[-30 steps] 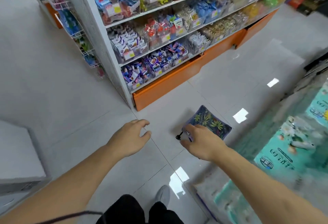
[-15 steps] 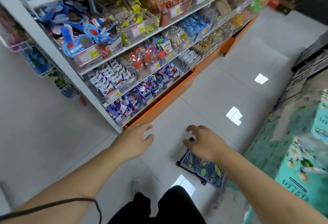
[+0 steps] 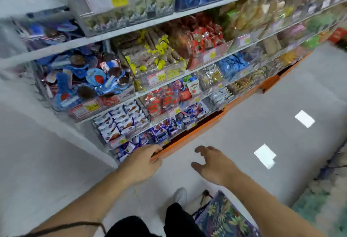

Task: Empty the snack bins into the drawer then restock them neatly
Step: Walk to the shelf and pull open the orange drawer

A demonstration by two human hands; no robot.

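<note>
Clear snack bins fill the white shelves. The lowest bin (image 3: 161, 133) holds purple and blue packets, and the bin above it (image 3: 122, 120) holds white and blue biscuit packs. Under them runs the orange drawer (image 3: 197, 129), with a dark gap along its top edge. My left hand (image 3: 142, 159) grips the drawer front at its left end, fingers over the top edge and thumb on the face. My right hand (image 3: 212, 163) hovers over the floor just right of it, fingers spread and loosely bent, holding nothing.
A low stool with a floral cushion (image 3: 225, 218) stands on the tiled floor behind my right arm, beside my shoe (image 3: 181, 194). More orange drawers (image 3: 270, 82) continue to the right. Stacked teal packages (image 3: 323, 208) line the right side of the aisle.
I have moved closer to the shelf. My left hand reached forward and took hold of the drawer's edge. My right hand left the stool, which now lies behind it.
</note>
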